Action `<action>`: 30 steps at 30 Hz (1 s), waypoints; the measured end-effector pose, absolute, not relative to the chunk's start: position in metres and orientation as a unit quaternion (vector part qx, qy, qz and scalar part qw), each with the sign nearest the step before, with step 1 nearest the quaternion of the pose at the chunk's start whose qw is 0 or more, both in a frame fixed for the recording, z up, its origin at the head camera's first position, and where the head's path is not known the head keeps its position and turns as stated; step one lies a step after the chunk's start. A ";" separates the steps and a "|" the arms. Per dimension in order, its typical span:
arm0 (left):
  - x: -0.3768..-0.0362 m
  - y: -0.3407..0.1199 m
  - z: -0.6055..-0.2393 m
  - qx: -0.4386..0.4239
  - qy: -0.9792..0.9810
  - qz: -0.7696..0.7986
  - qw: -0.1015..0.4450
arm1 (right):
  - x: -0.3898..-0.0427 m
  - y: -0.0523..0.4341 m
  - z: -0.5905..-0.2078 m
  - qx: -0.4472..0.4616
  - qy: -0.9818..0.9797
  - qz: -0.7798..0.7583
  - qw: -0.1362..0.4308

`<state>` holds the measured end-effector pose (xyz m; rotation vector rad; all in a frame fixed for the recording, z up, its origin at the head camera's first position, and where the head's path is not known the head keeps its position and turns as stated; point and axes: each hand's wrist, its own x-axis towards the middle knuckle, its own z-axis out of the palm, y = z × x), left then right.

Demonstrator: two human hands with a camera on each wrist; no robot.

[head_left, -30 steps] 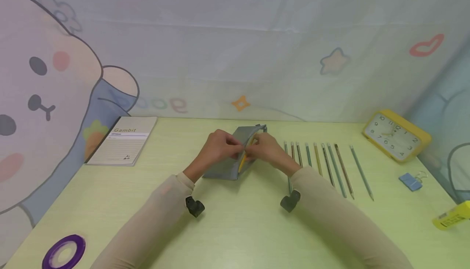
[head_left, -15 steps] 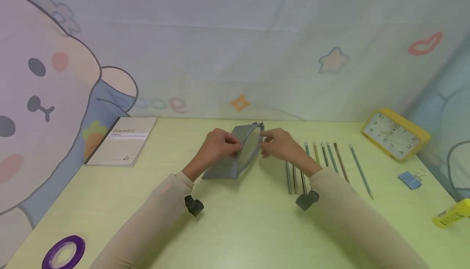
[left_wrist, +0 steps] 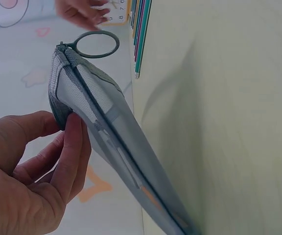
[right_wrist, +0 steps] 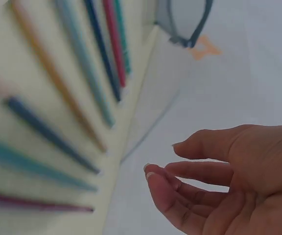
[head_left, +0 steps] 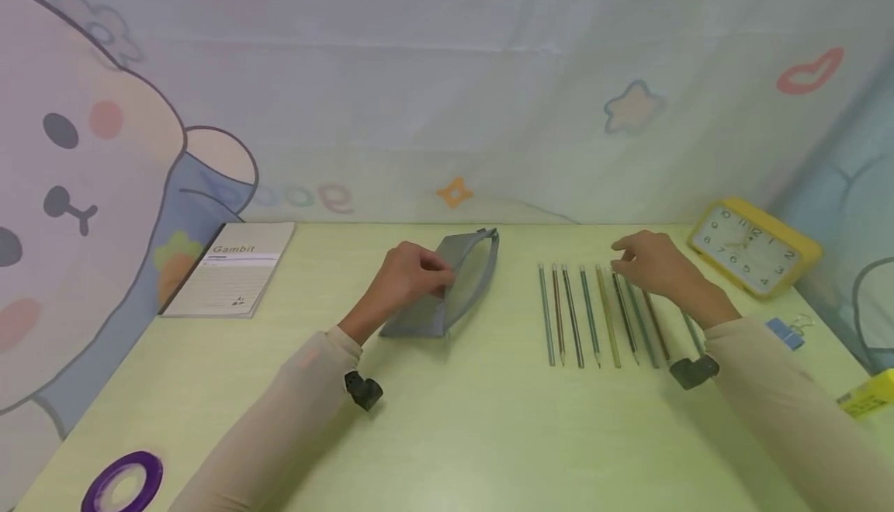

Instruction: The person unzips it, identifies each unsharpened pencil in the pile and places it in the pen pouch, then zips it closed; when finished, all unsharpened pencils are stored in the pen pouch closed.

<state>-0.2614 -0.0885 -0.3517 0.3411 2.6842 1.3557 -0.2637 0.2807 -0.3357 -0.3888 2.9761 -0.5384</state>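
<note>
A grey pencil case (head_left: pixel 464 283) lies on the pale green table (head_left: pixel 454 419) with its mouth held apart. My left hand (head_left: pixel 426 271) pinches its near edge between thumb and fingers; the left wrist view shows this grip (left_wrist: pixel 65 129) on the case (left_wrist: pixel 102 117), whose ring pull (left_wrist: pixel 97 44) points away. Several pencils (head_left: pixel 594 314) lie side by side to the right of the case. My right hand (head_left: pixel 628 256) hovers over the far ends of the pencils, fingers loosely curved and holding nothing. In the right wrist view that hand (right_wrist: pixel 199 171) is above the blurred pencils (right_wrist: pixel 82 73).
A notebook (head_left: pixel 233 268) lies at the back left and a purple tape roll (head_left: pixel 122 481) at the front left. A yellow clock (head_left: pixel 754 256), a blue binder clip (head_left: pixel 785 332) and a yellow object (head_left: pixel 869 396) sit at the right. A printed cloth wall stands behind the table.
My right hand has let go of the pencil case and moved right, over the row of pencils. The left hand keeps its grip on the case.
</note>
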 end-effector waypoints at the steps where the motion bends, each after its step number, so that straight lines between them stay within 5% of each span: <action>1: -0.261 -0.089 -0.351 0.113 0.886 0.447 0.056 | -0.263 0.287 -0.338 -0.128 0.977 -0.165 0.053; 10: -0.264 -0.091 -0.355 0.109 0.883 0.452 0.062 | -0.255 0.300 -0.358 -0.101 0.971 -0.158 0.147; 30: -0.262 -0.092 -0.355 0.114 0.887 0.445 0.049 | -0.248 0.288 -0.370 -0.114 0.980 -0.105 0.125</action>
